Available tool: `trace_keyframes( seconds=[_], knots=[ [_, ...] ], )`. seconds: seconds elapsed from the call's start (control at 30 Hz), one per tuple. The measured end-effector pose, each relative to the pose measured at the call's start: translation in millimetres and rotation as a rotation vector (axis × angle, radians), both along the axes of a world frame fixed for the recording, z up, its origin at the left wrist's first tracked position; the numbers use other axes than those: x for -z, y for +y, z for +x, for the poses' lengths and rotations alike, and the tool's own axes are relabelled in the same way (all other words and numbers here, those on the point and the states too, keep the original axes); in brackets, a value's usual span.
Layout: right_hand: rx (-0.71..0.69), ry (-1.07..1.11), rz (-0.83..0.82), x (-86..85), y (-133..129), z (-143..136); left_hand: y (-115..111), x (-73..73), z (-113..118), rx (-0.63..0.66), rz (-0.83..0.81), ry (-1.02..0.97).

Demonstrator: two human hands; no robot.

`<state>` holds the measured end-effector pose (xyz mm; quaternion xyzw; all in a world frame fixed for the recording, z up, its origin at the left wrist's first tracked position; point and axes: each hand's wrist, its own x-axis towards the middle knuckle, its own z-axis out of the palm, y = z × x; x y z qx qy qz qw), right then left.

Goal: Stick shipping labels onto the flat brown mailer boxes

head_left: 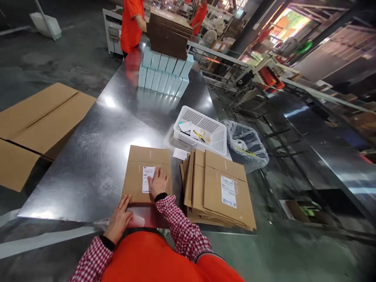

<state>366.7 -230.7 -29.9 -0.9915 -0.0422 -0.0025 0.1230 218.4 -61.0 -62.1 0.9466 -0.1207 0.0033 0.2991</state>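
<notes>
A folded flat cardboard box [135, 166] lies in front of me on the metal table. On its upper face is a white printed label [146, 184]. My right hand [158, 183] rests flat on the label's right side, fingers extended. At the box's near left corner, my left hand [119, 220] touches the cardboard with its fingers stretched out. To the right, a stack of flattened cardboard boxes [211, 188] leans unevenly, and its top one carries a white label [228, 192].
A white perforated basket [202, 125] with papers and a yellow pen stands beyond the stack. Right of it is a lined bin [246, 147]. Light blue boxes [163, 80] and brown cardboard [169, 33] occupy the far end, near a person in orange [131, 25]. A large open carton [44, 117] stands left.
</notes>
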Motion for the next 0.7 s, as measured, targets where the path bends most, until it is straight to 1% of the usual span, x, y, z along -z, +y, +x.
trace_keyframes(
  seconds=[0.07, 0.1, 0.13, 0.17, 0.2, 0.3, 0.33, 0.37, 0.4, 0.43, 0.53, 0.6, 0.63, 0.67, 0.7],
  knots=[
    [-0.236, 0.001, 0.013, 5.5, 8, -4, 0, -0.1, 1, -0.013, -0.030, 0.019],
    [-0.321, 0.016, 0.024, 7.7, 9, -3, 1, -0.4, 1, -0.020, -0.050, 0.036],
    [-0.350, 0.034, 0.030, 9.3, 7, -1, 1, -0.7, 2, -0.027, -0.070, 0.053],
    [-0.316, 0.055, 0.028, 10.4, 2, 3, 2, -1.1, 3, -0.029, -0.086, 0.068],
    [-0.218, 0.074, 0.019, 11.1, -6, 7, 3, -1.4, 4, -0.031, -0.104, 0.081],
    [0.221, 0.116, 0.025, 11.8, -35, 15, 8, -2.2, 9, -0.105, -0.186, 0.114],
    [0.337, 0.126, 0.061, 11.9, -43, 14, 11, -2.4, 11, -0.145, -0.212, 0.122],
    [0.415, 0.133, 0.107, 11.9, -48, 13, 13, -2.5, 13, -0.186, -0.238, 0.131],
    [0.452, 0.136, 0.154, 11.6, -52, 10, 15, -2.7, 14, -0.221, -0.256, 0.139],
    [0.456, 0.136, 0.193, 10.7, -53, 6, 17, -3.1, 15, -0.241, -0.264, 0.145],
    [0.426, 0.113, 0.229, 1.1, -48, -4, 20, -7.6, 16, -0.266, -0.286, 0.167],
    [0.391, 0.090, 0.273, -13.5, -50, -7, 17, -16.1, 14, -0.285, -0.295, 0.175],
    [0.357, 0.072, 0.320, -23.3, -57, -7, 14, -22.9, 13, -0.295, -0.297, 0.178],
    [0.317, 0.044, 0.381, -34.3, -69, -7, 9, -31.7, 11, -0.291, -0.303, 0.183],
    [0.277, 0.009, 0.450, -46.0, -87, -7, 3, -42.4, 8, -0.268, -0.314, 0.191]
  ],
)
